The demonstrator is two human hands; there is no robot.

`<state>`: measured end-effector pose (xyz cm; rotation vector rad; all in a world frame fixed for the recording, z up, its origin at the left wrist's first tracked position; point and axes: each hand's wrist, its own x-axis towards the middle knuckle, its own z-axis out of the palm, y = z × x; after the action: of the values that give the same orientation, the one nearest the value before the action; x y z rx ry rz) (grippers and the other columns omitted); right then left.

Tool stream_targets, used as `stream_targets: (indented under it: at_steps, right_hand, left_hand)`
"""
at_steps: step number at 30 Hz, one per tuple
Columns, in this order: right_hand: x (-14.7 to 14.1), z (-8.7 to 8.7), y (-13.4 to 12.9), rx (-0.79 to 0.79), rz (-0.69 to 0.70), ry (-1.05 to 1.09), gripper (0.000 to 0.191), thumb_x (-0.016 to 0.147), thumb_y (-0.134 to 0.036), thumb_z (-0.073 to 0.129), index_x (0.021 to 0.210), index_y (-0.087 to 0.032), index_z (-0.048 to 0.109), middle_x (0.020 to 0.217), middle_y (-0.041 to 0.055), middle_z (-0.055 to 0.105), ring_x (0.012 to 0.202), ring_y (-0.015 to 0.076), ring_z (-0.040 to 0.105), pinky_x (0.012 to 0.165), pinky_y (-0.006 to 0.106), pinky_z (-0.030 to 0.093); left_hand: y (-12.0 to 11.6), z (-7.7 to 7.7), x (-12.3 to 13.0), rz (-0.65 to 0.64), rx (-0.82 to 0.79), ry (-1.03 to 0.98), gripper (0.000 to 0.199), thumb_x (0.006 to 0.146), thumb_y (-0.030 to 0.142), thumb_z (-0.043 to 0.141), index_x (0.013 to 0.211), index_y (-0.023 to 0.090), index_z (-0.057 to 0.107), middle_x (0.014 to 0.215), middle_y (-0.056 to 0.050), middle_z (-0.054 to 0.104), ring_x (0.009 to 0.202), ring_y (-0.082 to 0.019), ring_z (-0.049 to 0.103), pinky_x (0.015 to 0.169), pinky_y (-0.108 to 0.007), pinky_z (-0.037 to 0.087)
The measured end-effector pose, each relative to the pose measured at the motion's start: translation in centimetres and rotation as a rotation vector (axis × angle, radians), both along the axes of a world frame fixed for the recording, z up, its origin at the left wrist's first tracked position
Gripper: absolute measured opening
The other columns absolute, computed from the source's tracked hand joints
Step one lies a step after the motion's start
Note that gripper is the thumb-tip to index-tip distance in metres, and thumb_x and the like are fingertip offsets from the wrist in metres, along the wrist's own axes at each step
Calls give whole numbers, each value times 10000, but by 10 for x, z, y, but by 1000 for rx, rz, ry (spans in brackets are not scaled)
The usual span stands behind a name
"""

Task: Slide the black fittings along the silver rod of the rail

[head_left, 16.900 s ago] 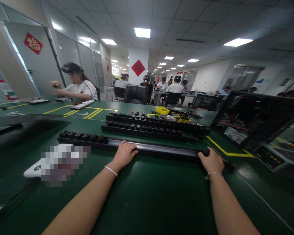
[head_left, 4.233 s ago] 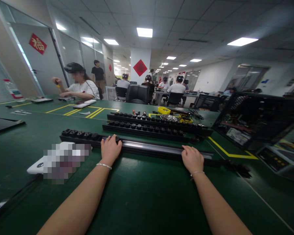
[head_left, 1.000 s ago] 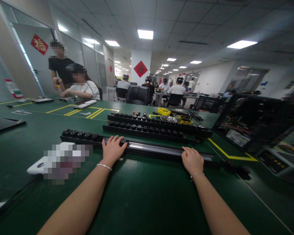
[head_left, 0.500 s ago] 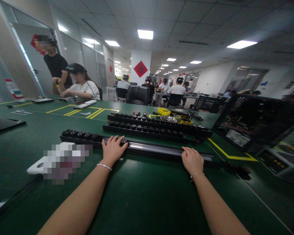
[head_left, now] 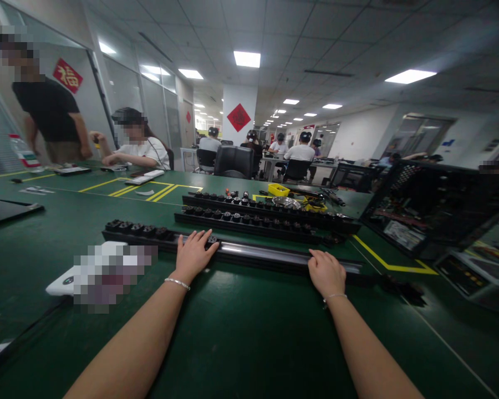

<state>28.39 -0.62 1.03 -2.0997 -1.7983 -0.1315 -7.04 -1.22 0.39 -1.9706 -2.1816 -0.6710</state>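
A long black rail [head_left: 266, 253] is touched by left hand [head_left: 192, 253] and right hand [head_left: 327, 270], grips unclear; gold “福” [head_left: 67, 76] seen far left.

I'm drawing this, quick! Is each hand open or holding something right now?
Left hand: open, spread on the long black rail, at a black socket.
Right hand: bent over the rail; can't tell whether it grips.

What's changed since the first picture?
The right hand let go of a round black piece and moved left along the black rail. The left hand moved left too, by a black socket. A person in a black shirt appeared on the left. The two rails behind stayed put.
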Motion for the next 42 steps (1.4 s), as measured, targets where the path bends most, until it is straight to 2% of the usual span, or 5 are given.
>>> stream_targets:
  at_steps: [6,10,19,36,42]
  right_hand:
    - [1,-2,1,-4,0,-22,491,866,-301,251,1244,-242,558,1294,13,541,1227,233,401,987,424,324]
    - [2,-2,2,3,-1,-14,497,871,-307,234,1245,-240,554,1294,10,540,1229,224,396,990,428,314]
    - [1,-3,2,11,-8,-30,477,855,-271,272,1227,-240,568,1291,2,544,1218,207,409,989,392,313]
    - [2,-3,2,-5,1,-23,497,870,-307,230,1246,-239,548,1300,3,535,1233,211,392,991,416,306]
    - [3,-3,3,2,6,-17,492,874,-310,234,1238,-239,557,1291,8,543,1226,218,401,988,420,311]
  left_hand:
    - [0,0,0,-3,2,7,561,855,569,308,1322,285,435,1354,-52,495,1299,-243,359,1083,-504,145]
    - [1,-4,0,-42,41,13,499,869,519,313,1253,264,506,1311,-46,539,1266,-220,408,1090,-454,167]
    - [6,-7,0,-49,99,-63,406,843,440,422,1144,202,554,1186,-65,625,1158,-197,514,1039,-355,284]
    - [5,-4,0,-84,85,-135,383,849,478,383,1069,280,627,1187,-1,633,1195,-188,489,1073,-404,224]
    - [5,-4,-1,-91,84,-164,331,809,335,418,1057,306,636,1191,38,629,1189,-177,491,1081,-411,211]
